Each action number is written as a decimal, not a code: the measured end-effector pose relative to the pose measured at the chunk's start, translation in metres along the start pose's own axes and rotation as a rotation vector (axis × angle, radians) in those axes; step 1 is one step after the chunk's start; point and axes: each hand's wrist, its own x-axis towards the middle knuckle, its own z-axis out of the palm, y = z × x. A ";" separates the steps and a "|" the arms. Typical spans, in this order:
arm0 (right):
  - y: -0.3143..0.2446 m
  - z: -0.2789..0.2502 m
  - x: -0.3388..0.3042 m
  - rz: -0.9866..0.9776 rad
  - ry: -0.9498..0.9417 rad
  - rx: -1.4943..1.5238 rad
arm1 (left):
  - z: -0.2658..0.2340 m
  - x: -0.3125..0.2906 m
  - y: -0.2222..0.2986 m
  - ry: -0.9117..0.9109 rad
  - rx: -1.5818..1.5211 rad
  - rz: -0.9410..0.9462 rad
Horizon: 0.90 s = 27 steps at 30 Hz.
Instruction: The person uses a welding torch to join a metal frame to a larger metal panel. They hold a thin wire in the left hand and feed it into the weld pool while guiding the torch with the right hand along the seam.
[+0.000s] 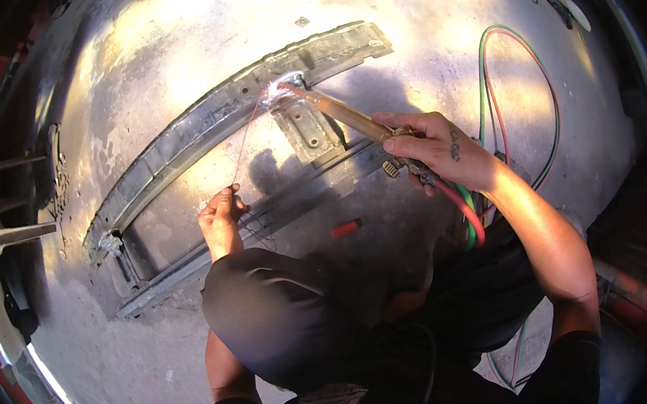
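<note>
A gas welding torch [353, 121] is gripped in my right hand [448, 149], fingers wrapped around its handle by the brass valves. Its tip glows brightly where a short metal bracket [300, 127] meets a long curved metal beam [179, 139]. Between the fingertips of my left hand [221, 220] is a thin filler wire [244, 141], its far end reaching into the bright spot. Glare hides the joint itself. Behind my left hand the wire's loose end curls over a straight metal rail [184, 274], which lies on the near side of the beam.
Red and green hoses [481, 73] trail from the torch and loop across the concrete floor on the right. A small red cylinder [347, 228] lies near my knees. At the left stands a metal bracket-like frame [26, 229]. A yellow-and-black item [552, 1] rests far right.
</note>
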 end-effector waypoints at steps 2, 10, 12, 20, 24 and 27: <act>0.000 0.000 0.000 -0.001 -0.001 -0.001 | 0.000 0.000 0.000 0.002 -0.002 0.000; 0.002 -0.001 0.000 -0.012 -0.004 0.007 | -0.002 0.002 -0.003 -0.014 -0.011 0.011; 0.000 -0.001 0.000 -0.010 -0.006 -0.002 | -0.001 0.001 -0.002 -0.017 -0.009 0.015; 0.002 -0.002 0.001 -0.012 -0.007 0.000 | -0.002 0.002 -0.003 -0.015 -0.012 0.005; 0.001 -0.001 0.001 -0.004 -0.005 0.005 | -0.001 0.000 -0.002 -0.011 -0.013 0.012; 0.001 -0.001 0.001 -0.004 -0.003 0.005 | 0.000 0.000 -0.001 -0.010 -0.017 0.018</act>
